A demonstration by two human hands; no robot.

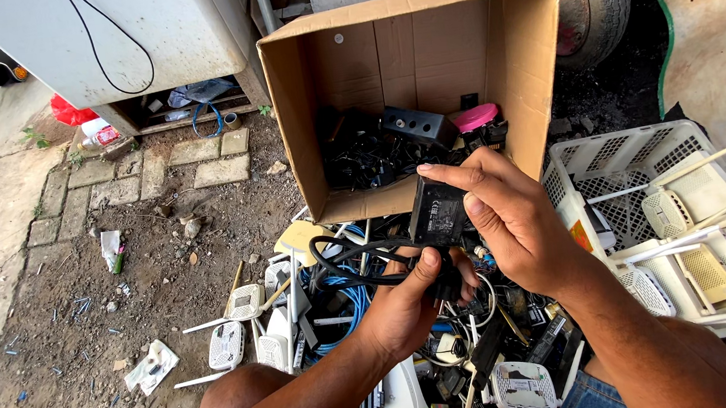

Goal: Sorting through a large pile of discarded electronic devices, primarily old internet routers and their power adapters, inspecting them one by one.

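Both hands (465, 256) hold a black adapter (437, 212).

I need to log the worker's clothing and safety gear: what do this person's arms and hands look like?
Both forearms are bare, with no sleeves in view. The left hand and right hand wear no gloves, and no rings, watch or bands show. Blue denim shows at the bottom edge, below a bare knee.

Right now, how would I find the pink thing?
Look inside the big open cardboard box lying on its side above the hands. At its right end, atop the black cables and adapters, lies a flat round pink lid. It is the only pink item there.
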